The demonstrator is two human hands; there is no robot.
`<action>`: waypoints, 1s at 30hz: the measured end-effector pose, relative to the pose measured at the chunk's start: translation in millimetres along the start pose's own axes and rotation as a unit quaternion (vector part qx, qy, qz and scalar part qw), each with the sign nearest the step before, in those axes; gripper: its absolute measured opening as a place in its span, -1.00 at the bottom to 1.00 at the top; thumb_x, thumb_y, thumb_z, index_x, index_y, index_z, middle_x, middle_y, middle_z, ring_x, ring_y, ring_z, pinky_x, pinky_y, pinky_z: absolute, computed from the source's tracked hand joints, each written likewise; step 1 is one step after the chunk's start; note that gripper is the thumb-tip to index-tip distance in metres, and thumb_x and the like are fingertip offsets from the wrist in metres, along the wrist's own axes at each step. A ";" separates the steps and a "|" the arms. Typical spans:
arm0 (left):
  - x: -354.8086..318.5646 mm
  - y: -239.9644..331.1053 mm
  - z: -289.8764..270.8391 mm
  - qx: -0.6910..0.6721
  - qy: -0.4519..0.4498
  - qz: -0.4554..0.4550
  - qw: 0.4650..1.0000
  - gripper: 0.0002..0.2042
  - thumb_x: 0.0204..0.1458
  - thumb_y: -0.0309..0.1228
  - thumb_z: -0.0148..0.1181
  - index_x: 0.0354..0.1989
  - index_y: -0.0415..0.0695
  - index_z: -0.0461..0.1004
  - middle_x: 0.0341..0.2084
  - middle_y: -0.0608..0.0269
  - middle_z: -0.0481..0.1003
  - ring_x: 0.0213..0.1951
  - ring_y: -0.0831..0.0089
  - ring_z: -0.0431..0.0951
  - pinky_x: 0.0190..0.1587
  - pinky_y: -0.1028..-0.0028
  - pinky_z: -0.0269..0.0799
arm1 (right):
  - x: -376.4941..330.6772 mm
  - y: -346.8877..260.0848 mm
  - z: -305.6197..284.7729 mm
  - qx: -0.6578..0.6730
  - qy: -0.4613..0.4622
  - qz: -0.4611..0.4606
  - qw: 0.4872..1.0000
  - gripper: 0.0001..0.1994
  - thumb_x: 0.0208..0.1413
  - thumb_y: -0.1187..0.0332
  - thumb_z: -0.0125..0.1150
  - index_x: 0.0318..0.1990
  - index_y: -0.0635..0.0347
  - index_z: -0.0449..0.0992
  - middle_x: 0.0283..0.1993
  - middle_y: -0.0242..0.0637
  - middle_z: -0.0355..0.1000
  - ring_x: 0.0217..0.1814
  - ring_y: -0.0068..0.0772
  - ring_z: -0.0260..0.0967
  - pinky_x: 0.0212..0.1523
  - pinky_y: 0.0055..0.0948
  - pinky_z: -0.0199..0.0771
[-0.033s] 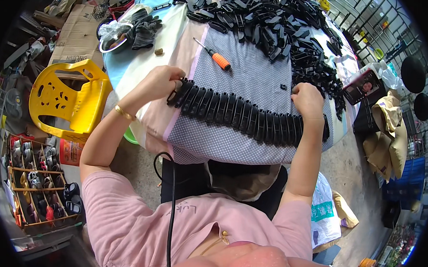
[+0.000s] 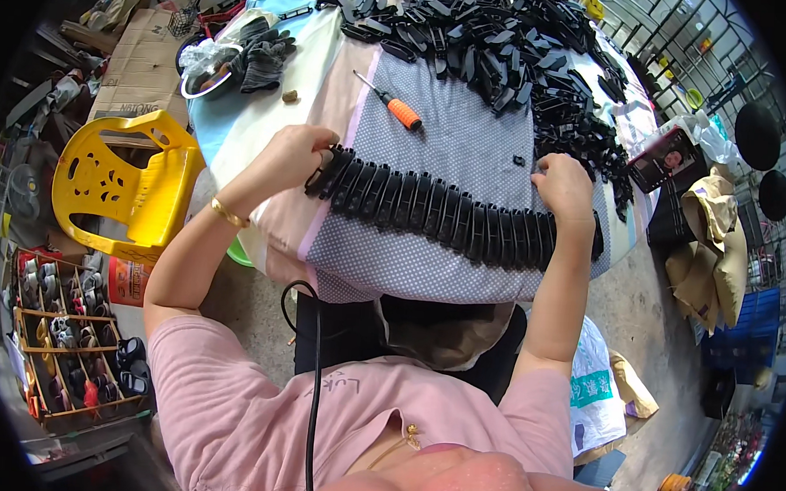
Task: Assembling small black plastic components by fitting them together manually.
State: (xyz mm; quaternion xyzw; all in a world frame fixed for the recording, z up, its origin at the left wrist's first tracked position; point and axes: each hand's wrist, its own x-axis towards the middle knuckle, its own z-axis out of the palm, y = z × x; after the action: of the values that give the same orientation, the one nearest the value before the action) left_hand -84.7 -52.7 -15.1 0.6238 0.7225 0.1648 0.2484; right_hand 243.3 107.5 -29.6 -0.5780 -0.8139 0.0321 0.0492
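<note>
A row of black plastic pieces (image 2: 439,214), standing side by side, curves across the near part of the cloth-covered table. My left hand (image 2: 298,159) is closed at the row's left end, thumb and fingers pinching the end piece. Over the right part of the row is my right hand (image 2: 563,185), its fingers curled together; whatever they hold, if anything, is hidden. A small black part (image 2: 519,161) lies just left of that hand. Farther back, a screwdriver (image 2: 391,103) with an orange handle rests on the cloth.
A big heap of loose black plastic pieces (image 2: 475,36) covers the far side of the table, with smaller parts (image 2: 585,136) at its right. Dark gloves (image 2: 265,56) lie by a bowl (image 2: 208,83) at far left. A phone (image 2: 664,160) stands at right; a yellow chair (image 2: 134,183) is left.
</note>
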 end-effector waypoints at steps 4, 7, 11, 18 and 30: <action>-0.9 23.8 5.3 0.157 0.101 0.044 0.981 -0.75 -0.09 -0.54 0.04 -0.18 -0.19 0.46 -0.26 0.05 0.41 -0.17 0.15 0.42 -0.08 0.36 0.31 | 2.6 7.2 2.9 0.011 -0.009 -0.011 1.000 -0.82 -0.19 0.36 0.27 -0.34 0.14 0.56 -0.31 -0.19 0.47 -0.22 -0.20 0.42 -0.16 -0.30 0.40; 39.4 37.7 -0.1 0.148 0.104 0.138 0.974 -0.73 -0.10 -0.55 0.06 -0.16 -0.19 0.44 -0.22 0.06 0.40 -0.18 0.13 0.42 -0.07 0.34 0.31 | 1.6 1.1 -0.1 -0.037 -0.024 0.007 0.999 -0.83 -0.22 0.39 0.25 -0.38 0.16 0.55 -0.34 -0.19 0.47 -0.24 -0.19 0.42 -0.18 -0.30 0.40; 128.3 82.0 24.0 0.212 0.142 0.310 0.916 -0.70 -0.16 -0.58 0.07 -0.16 -0.19 0.41 -0.21 0.13 0.40 -0.16 0.20 0.40 -0.09 0.38 0.34 | -2.5 -2.7 -9.9 0.044 0.025 -0.018 0.999 -0.86 -0.27 0.45 0.17 -0.44 0.16 0.52 -0.41 -0.23 0.48 -0.32 -0.19 0.43 -0.25 -0.31 0.41; 213.3 84.8 55.3 0.372 0.262 0.339 0.824 -0.86 -0.15 -0.54 0.00 -0.36 -0.11 0.36 -0.35 0.27 0.39 -0.22 0.39 0.42 -0.18 0.46 0.36 | 6.6 -10.0 5.6 0.232 0.161 -0.116 0.952 -0.84 -0.17 0.43 0.16 -0.35 0.13 0.55 -0.47 -0.22 0.44 -0.41 -0.30 0.43 -0.35 -0.42 0.41; 105.8 97.5 46.8 -0.567 -0.062 0.177 0.802 -0.76 0.05 -0.33 0.08 -0.22 -0.26 0.34 -0.37 0.23 0.45 -0.26 0.45 0.50 -0.17 0.43 0.48 | -14.8 -40.0 -13.3 0.444 0.290 -0.223 0.818 -0.88 -0.09 0.56 0.18 -0.33 0.34 0.47 -0.44 -0.24 0.42 -0.47 -0.49 0.39 -0.44 -0.60 0.41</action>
State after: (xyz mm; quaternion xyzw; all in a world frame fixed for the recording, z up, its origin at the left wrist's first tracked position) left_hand 11.2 64.4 -16.4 0.4973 0.3605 0.5472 0.5686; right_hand 212.2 80.2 -12.7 -0.2791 -0.7663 0.2089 0.5397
